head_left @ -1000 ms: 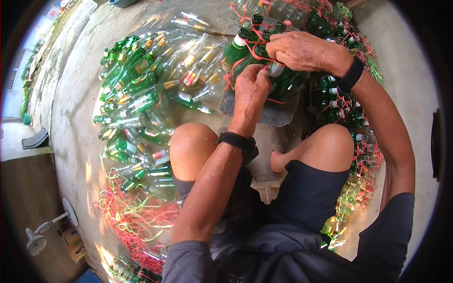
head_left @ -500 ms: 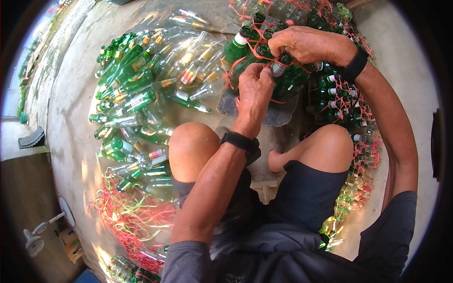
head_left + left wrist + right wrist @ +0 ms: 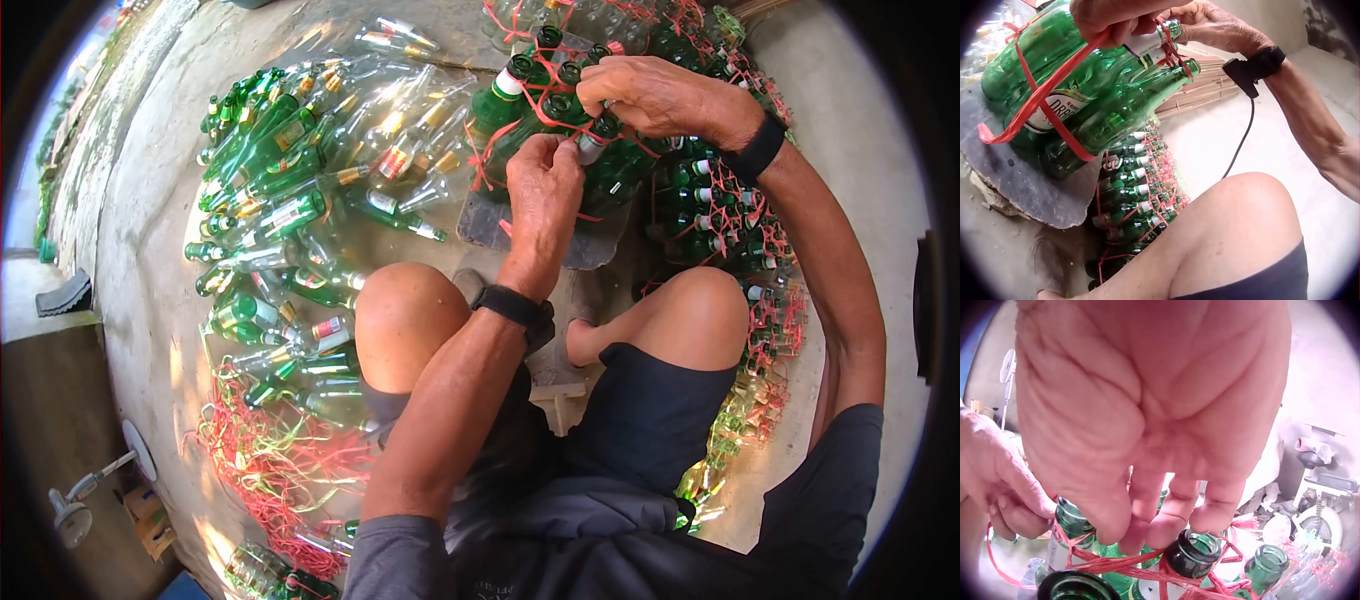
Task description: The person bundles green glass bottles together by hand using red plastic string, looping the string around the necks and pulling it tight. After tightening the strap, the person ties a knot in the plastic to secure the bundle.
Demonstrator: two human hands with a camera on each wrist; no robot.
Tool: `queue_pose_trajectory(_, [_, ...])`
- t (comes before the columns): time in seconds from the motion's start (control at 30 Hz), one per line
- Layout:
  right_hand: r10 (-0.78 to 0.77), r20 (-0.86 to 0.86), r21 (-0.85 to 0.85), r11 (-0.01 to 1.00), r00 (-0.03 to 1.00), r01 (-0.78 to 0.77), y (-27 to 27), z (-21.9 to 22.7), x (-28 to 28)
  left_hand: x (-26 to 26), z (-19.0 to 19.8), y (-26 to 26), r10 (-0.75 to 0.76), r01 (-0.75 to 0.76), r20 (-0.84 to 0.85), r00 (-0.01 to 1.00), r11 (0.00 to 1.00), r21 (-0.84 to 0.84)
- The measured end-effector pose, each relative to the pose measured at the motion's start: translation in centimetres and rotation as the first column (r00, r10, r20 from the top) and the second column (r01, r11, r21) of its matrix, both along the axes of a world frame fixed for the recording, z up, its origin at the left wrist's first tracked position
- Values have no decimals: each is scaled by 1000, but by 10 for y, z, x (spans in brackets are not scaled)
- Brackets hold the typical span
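A bundle of upright green glass bottles (image 3: 495,108) stands on a dark slab (image 3: 590,250), with red plastic string (image 3: 1041,103) crossing their bodies and looping among the necks. On the near side of the bundle, my left hand (image 3: 545,190) pinches the string between thumb and fingers, beside a white-labelled neck (image 3: 1147,45). My right hand (image 3: 665,95) reaches over from the right, its bent fingertips at the string between the bottle mouths. From the right wrist, its palm (image 3: 1160,381) hides part of the bundle, and the fingers meet thumb and string near a dark bottle mouth (image 3: 1194,550).
Loose green and clear bottles (image 3: 290,215) lie in a pile on the left, above a tangle of red string (image 3: 270,450). Tied bottle bundles (image 3: 715,215) line the right side. My bent knees (image 3: 410,310) flank the slab. A fan (image 3: 140,450) stands lower left.
My right hand has shifted slightly right and uncovered a bottle mouth beneath it. The left hand has moved a little right, still pinching the string. The bundle stays in place.
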State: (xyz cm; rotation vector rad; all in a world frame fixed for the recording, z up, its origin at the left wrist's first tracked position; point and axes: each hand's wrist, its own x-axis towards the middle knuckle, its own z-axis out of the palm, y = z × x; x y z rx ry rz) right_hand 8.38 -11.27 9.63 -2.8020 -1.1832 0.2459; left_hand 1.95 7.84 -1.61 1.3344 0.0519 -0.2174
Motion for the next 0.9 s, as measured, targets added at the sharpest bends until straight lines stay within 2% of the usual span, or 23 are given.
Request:
queue_pose_trajectory(0.1, [-16,-14,35,999,1000,16,-1,1,-4,0,-1,-2,8,-8,0,1000,1000,-17])
queue_pose_trajectory(0.17, [-82,-109,68,994,991,90,-3,0,-3,0,-2,-5,31,-31,16,999,999,-15])
queue_pose_trajectory(0.3, [-70,-65,57,996,995,74,-4,-1,-3,-1,3,-6,73,-73,25,997,997,0])
queue_pose_trajectory(0.4, [-148,-122,1,989,981,149,-4,-4,-3,-3,8,-6,71,-72,-18,997,996,-61])
queue_pose_trajectory(0.47, [-108,-101,151,981,989,123,-3,-8,-7,-3,9,-7,81,-81,-6,997,994,-73])
queue_pose_trajectory(0.5, [-108,-102,151,981,989,123,-3,-10,-8,-4,10,-8,91,-90,6,996,992,-85])
queue_pose_trajectory(0.57, [-24,11,186,982,1000,21,-3,-12,-8,-4,11,-9,88,-88,-3,996,992,-95])
queue_pose_trajectory(0.67, [11,11,148,989,1000,-12,-4,-9,-5,-4,11,-11,90,-90,-12,996,988,-124])
queue_pose_trajectory(0.83, [13,60,163,986,998,-23,-6,-10,-6,-3,11,-11,90,-89,-1,996,983,-158])
queue_pose_trajectory(0.9, [5,54,175,984,999,-14,-8,-11,-6,-3,12,-8,25,-31,-40,999,988,-152])
